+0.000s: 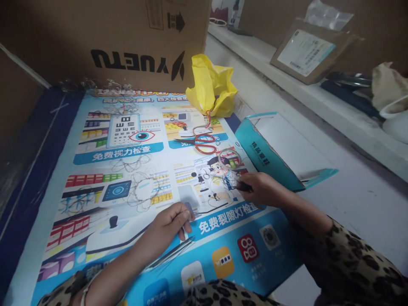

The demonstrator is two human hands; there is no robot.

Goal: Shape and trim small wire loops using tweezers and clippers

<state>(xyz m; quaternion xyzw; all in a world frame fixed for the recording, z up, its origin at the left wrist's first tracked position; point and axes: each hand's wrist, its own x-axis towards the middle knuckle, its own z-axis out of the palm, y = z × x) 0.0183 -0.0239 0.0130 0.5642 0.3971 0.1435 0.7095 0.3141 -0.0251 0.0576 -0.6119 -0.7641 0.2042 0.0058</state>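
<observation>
Step judged: fine wire work on poster (134, 127).
- L hand (170, 223): fingers pinched narrow on small pale piece (188, 211), pressed to poster; piece type not discernible.
- R hand (263, 189): closed round dark slim tool (244, 186), tip at wire tangle (228, 182).
- Recommended: piece kept pinned flat; tool moved in short strokes; R wrist rested on poster; loose wire loops (142, 187) not to be snagged.
- Wire tangle: thin, dark, knotted. Located just below clear tape ring (229, 158), near teal box (270, 148).

The cardboard box (105, 38) reads YUETU upside down; the poster (76, 123) 免费视力检查 and, seemingly, 88
</observation>
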